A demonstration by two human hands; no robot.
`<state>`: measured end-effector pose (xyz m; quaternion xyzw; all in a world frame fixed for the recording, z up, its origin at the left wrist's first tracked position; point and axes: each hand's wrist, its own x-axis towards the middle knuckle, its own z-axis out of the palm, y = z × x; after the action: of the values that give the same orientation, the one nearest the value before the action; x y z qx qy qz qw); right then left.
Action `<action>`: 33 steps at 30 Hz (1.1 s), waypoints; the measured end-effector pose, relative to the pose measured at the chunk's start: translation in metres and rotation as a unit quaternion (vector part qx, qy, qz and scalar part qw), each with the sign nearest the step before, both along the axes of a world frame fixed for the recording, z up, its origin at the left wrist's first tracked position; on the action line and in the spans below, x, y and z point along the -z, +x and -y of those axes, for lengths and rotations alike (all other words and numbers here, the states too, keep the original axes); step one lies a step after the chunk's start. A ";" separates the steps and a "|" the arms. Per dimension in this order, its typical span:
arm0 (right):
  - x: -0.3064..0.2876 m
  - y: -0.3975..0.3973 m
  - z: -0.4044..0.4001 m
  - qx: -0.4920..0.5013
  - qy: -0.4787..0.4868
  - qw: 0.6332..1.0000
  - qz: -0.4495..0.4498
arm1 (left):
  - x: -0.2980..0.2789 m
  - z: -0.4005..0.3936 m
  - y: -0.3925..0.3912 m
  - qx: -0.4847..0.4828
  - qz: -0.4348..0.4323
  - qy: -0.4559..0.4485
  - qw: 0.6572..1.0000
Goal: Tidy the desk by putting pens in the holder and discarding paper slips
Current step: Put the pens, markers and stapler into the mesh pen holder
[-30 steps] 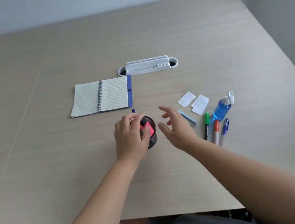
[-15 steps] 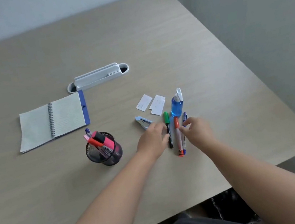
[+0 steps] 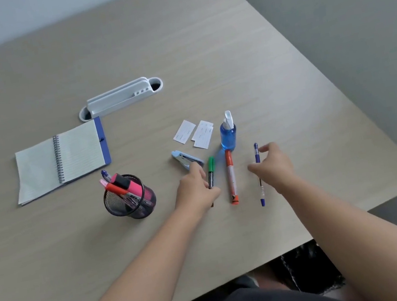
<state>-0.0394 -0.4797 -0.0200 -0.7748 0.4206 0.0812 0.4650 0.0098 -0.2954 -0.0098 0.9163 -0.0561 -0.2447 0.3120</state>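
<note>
A black mesh holder point(image 3: 132, 204) stands left of my hands with a pink highlighter, a red pen and a blue pen in it. Three pens lie to its right: a green marker point(image 3: 211, 168), an orange marker point(image 3: 231, 176) and a blue pen point(image 3: 257, 158). My left hand point(image 3: 195, 190) pinches the green marker's lower half, which it hides. My right hand point(image 3: 273, 166) has thumb and fingers closed on the blue pen, held apart from the orange marker. White paper slips point(image 3: 184, 131) lie on the desk just beyond the pens.
A light blue stapler point(image 3: 187, 160) lies by my left fingers. A blue spray bottle point(image 3: 228, 133) stands just beyond the orange marker. An open spiral notebook point(image 3: 61, 161) and a white cable tray point(image 3: 120, 97) sit farther left. The desk edge point(image 3: 361, 209) runs close on the right.
Both hands left the holder and reached right to the pens. The left hand closed on the green marker; the right hand took the blue pen and drew it right, away from the orange marker.
</note>
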 end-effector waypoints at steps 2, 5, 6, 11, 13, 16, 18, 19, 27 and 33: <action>-0.007 -0.002 -0.007 0.004 0.051 0.998 0.036 | -0.010 -0.018 -0.010 -0.056 -0.045 -0.062 0.996; -0.022 0.005 -0.028 -0.037 0.118 0.989 0.086 | -0.030 -0.047 -0.024 -0.144 -0.140 -0.218 0.955; -0.028 0.009 -0.035 -0.050 0.135 0.984 0.102 | -0.036 -0.056 -0.026 -0.183 -0.174 -0.282 0.925; -0.064 0.035 -0.073 -0.143 0.199 0.955 0.166 | -0.073 -0.107 -0.026 -0.340 -0.231 -0.468 0.783; -0.080 0.050 -0.094 -0.188 0.215 0.941 0.181 | -0.082 -0.126 -0.024 -0.361 -0.234 -0.509 0.746; -0.095 0.075 -0.128 -0.247 0.200 0.928 0.193 | -0.094 -0.145 -0.023 -0.357 -0.253 -0.547 0.714; -0.100 0.086 -0.147 -0.265 0.185 0.925 0.201 | -0.098 -0.156 -0.021 -0.338 -0.248 -0.560 0.715; -0.100 0.090 -0.155 -0.267 0.176 0.925 0.205 | -0.100 -0.160 -0.020 -0.332 -0.233 -0.562 0.721; -0.089 0.100 -0.189 -0.285 0.027 0.919 0.272 | -0.085 -0.176 0.007 -0.317 0.046 -0.299 0.899; -0.058 0.091 -0.189 -0.335 0.030 0.917 0.215 | -0.059 -0.159 0.023 -0.212 0.119 -0.100 0.965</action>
<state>0.0514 -0.2903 0.0377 -0.8546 0.0238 0.0765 0.5130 0.0324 -0.1360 0.0490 0.8939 0.0781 -0.0552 0.4379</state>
